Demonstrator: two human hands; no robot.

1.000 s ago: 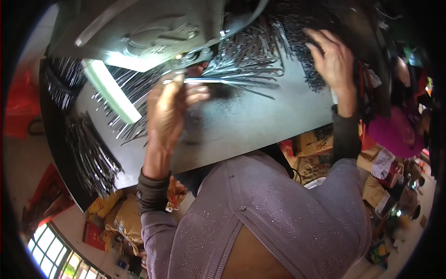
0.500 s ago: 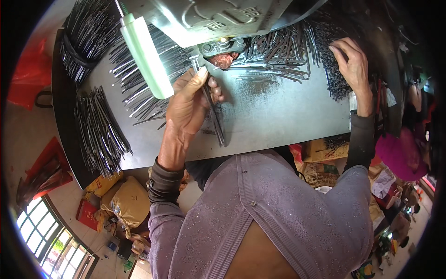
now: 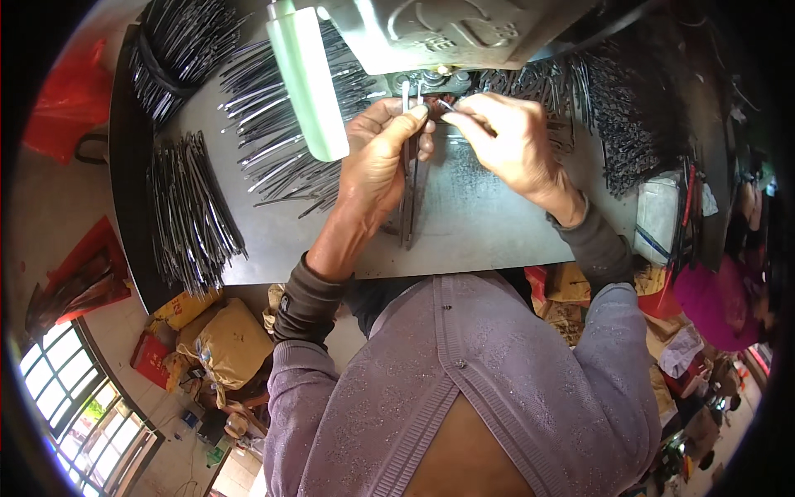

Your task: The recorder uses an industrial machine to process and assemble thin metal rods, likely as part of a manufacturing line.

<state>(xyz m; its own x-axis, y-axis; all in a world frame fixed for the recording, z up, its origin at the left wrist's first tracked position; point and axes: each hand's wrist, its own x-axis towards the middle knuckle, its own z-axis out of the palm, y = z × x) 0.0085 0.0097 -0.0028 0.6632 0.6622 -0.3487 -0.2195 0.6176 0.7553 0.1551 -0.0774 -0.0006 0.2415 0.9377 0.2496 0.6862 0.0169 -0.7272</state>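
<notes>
My left hand [image 3: 374, 157] is closed around a pair of thin dark strips [image 3: 408, 203]. Their pale metallic upper ends stick up past the thumb, and the lower ends hang over the metal tabletop [image 3: 480, 224]. Close beside it, my right hand [image 3: 520, 147] pinches a small piece with a shiny end [image 3: 447, 105], whose kind I cannot make out. Its tip points at the left fingertips. Both hands are just below a machine head [image 3: 497, 41]; a reddish part under it is mostly hidden by the fingers.
A white lamp [image 3: 308, 83] hangs left of my left hand. Dark strips lie in a loose spread [image 3: 273, 141], a bundle [image 3: 195, 215] and a tied bundle [image 3: 178, 58] on the left. A dense pile of small dark pieces [image 3: 638, 132] lies right, near a pale box [image 3: 660, 211].
My right hand has come left from the dark pile to the left hand, now pinching a small piece. The left hand keeps its strips. The whole view has shifted slightly.
</notes>
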